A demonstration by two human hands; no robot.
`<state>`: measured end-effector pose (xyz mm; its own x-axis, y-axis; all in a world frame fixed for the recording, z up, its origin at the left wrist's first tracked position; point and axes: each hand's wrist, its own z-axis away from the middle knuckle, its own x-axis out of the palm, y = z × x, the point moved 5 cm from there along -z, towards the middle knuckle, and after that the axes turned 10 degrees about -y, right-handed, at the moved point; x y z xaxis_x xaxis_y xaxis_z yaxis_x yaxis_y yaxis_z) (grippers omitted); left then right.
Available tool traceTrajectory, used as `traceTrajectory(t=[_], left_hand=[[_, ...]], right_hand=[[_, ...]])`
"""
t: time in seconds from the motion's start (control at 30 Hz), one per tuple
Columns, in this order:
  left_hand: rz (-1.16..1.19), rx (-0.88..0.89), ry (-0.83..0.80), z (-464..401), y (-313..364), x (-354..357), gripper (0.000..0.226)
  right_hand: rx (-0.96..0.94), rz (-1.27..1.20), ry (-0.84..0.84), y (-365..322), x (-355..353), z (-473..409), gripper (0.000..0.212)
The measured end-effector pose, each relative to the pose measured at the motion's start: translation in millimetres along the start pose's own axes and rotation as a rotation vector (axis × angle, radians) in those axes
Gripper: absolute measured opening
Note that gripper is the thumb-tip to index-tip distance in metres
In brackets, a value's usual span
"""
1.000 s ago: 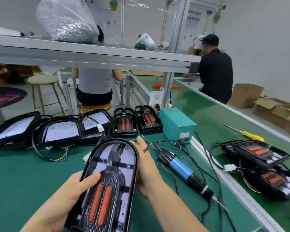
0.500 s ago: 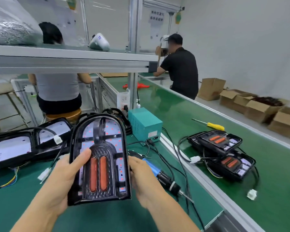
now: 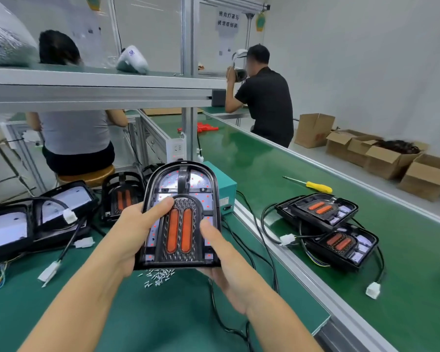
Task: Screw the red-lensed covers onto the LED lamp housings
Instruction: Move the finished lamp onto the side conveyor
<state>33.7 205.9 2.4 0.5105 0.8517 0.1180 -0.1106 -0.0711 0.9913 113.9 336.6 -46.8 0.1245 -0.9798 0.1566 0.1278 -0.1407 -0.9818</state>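
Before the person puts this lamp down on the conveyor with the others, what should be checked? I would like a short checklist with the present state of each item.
1. Lamp held by both hands: ok; left hand grips its left edge, right hand supports its lower right.
2. Red-lensed cover seated on the housing: looks ok.
3. Screws all driven: cannot tell.
4. Free space on the conveyor beside the two finished lamps: ok.
5. Loose screws lie under the lamp, on the bench: ok, clear of the conveyor.
6. Yellow screwdriver away from the drop spot: ok.
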Motion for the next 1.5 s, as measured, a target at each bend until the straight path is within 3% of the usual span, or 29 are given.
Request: traceTrajectory(t=[0.1,0.2,0.37,0.63,0.8,0.93,1.03,1.13,1.27,1.5], left_hand=[[0.001,-0.021,-0.009,-4,-2,0,0.036],[0.021,-0.047,-0.031,-9,-5,6,0.029],[-0.007,-0.055,-0.119,-30,8,30,0.026],[-0.221,0.050,-0.106,-101,24,106,0.041],[-0.531,0.215,-0.171,-127,8,156,0.043],[-0.870,0.214,-0.295,-134,-25,186,0.059],[-1.016,0.202,-0.391,-133,-45,206,0.064],[-0.996,0.166,-0.495,-133,-56,223,0.076],[-0.861,0.142,-0.498,-141,-53,229,0.084],[-0.653,0.122,-0.524,-156,-56,240,0.078]], right_hand=[[0.002,0.161,0.072,-4,-7,1,0.067],[-0.167,0.195,0.140,-13,-14,4,0.043],[-0.377,0.196,0.226,-33,-31,12,0.028],[-0.382,0.106,0.573,-72,-110,20,0.040],[-0.290,0.122,0.806,-74,-173,11,0.049],[-0.197,0.134,0.956,-68,-212,1,0.047],[-0.072,0.166,1.025,-65,-235,-9,0.058],[0.081,0.203,1.072,-64,-250,-20,0.059],[0.253,0.269,1.107,-73,-261,-39,0.058],[0.321,0.353,1.113,-69,-278,-48,0.066]])
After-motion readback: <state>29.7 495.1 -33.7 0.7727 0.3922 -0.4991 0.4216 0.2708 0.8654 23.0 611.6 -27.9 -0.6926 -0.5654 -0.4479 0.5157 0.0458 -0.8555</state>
